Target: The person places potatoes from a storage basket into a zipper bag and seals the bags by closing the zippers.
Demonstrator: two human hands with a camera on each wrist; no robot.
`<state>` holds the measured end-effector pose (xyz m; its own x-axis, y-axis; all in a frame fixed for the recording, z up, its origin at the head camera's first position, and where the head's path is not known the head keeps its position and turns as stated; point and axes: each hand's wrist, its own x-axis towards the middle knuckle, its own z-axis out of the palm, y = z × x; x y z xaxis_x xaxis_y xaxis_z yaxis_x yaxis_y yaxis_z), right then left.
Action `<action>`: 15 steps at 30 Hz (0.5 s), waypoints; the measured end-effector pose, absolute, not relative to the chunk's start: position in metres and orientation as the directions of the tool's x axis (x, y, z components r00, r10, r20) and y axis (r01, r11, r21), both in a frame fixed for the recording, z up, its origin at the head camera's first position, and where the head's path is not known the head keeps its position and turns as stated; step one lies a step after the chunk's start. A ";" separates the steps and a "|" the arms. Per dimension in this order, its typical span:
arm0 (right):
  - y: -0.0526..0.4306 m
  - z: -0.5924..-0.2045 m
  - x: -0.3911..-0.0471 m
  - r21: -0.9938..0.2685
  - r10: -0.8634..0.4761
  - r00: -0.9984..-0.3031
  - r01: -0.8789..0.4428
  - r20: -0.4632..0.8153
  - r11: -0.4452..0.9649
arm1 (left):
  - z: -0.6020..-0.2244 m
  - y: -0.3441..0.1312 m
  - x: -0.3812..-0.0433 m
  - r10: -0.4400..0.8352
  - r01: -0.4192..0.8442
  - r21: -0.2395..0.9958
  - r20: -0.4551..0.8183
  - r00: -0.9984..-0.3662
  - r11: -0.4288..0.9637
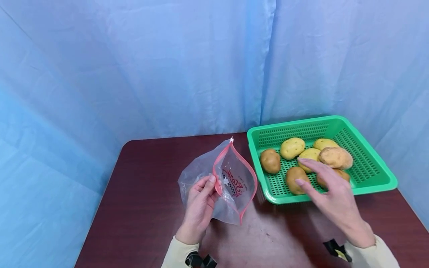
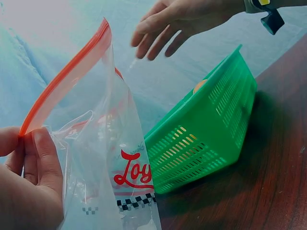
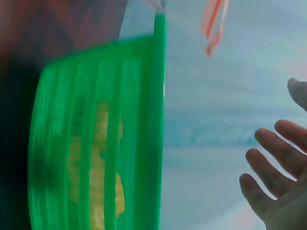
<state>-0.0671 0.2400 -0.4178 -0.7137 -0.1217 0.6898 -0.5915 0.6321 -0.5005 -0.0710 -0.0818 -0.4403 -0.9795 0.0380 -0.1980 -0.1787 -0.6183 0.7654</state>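
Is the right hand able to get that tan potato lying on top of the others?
Probably yes. The right hand holds nothing and is up above the green basket, and nothing lies on the tan potato, so the way down looks free.

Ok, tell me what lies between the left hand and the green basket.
In the head view, between the left hand and the green basket lies the open clear bag, then a narrow strip of table.

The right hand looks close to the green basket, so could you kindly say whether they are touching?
Apart: the left wrist view shows blue curtain between the right hand and the green basket.
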 end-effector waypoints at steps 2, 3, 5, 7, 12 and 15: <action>0.252 -0.417 -0.068 -0.496 -0.094 -0.713 -0.570 0.695 0.655 | -0.441 -0.082 -0.071 0.038 -0.178 0.764 -0.197 -0.980 -0.620; 0.258 -0.417 -0.069 -0.496 -0.082 -0.712 -0.562 0.697 0.662 | -0.441 -0.082 -0.071 0.037 -0.178 0.764 -0.198 -0.980 -0.620; 0.270 -0.417 -0.071 -0.495 -0.066 -0.709 -0.553 0.702 0.670 | -0.441 -0.082 -0.071 0.036 -0.180 0.762 -0.201 -0.979 -0.622; 0.281 -0.419 -0.074 -0.495 -0.059 -0.714 -0.541 0.698 0.679 | -0.442 -0.083 -0.071 0.035 -0.183 0.760 -0.207 -0.978 -0.623; 0.304 -0.423 -0.080 -0.496 -0.055 -0.758 -0.478 0.650 0.725 | -0.442 -0.083 -0.071 0.036 -0.191 0.759 -0.216 -0.976 -0.622; 0.314 -0.426 -0.084 -0.493 -0.049 -0.781 -0.441 0.623 0.750 | -0.442 -0.083 -0.072 0.039 -0.191 0.758 -0.214 -0.976 -0.623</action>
<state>-0.0841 0.3141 -0.4260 -0.7807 -0.0492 0.6230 -0.4406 0.7503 -0.4929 -0.0716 -0.0829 -0.4419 -0.9761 0.0386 -0.2136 -0.1906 -0.6234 0.7583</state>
